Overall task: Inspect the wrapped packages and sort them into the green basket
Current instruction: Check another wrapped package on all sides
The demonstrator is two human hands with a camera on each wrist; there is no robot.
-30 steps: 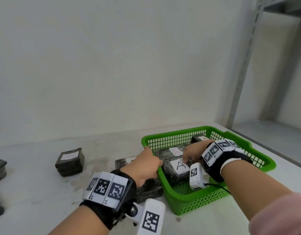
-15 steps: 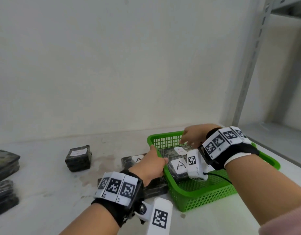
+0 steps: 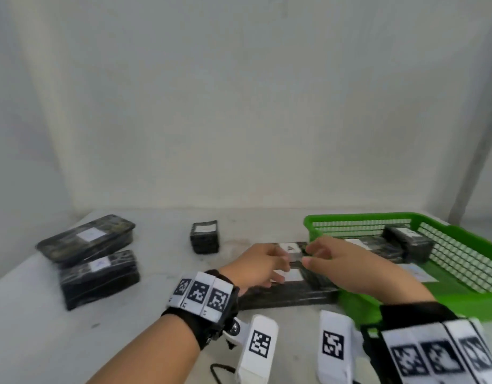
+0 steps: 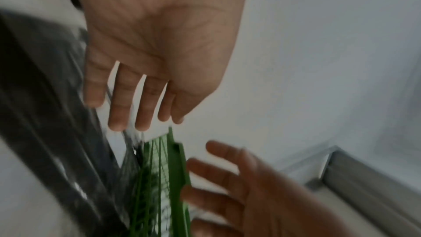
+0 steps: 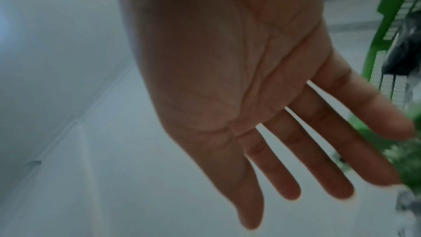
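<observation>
We see a pale table (image 3: 73, 342) filling the lower frame below a bare wall (image 3: 239, 92). At right sits the green basket (image 3: 461, 275), holding wrapped packages, one dark block (image 3: 407, 241) near its far wall. At left, two long wrapped packages (image 3: 87, 241) lie stacked, one tilted on the other; a small one (image 3: 204, 236) stands apart at centre. Just left of the basket lie further labelled packages (image 3: 290, 252). Over these our left hand (image 3: 256, 266) reaches, fingers straight and apart, gripping nothing; whether they touch the wrap we cannot tell. Our right hand (image 3: 347, 268) hovers beside it, fingers spread, empty.
</observation>
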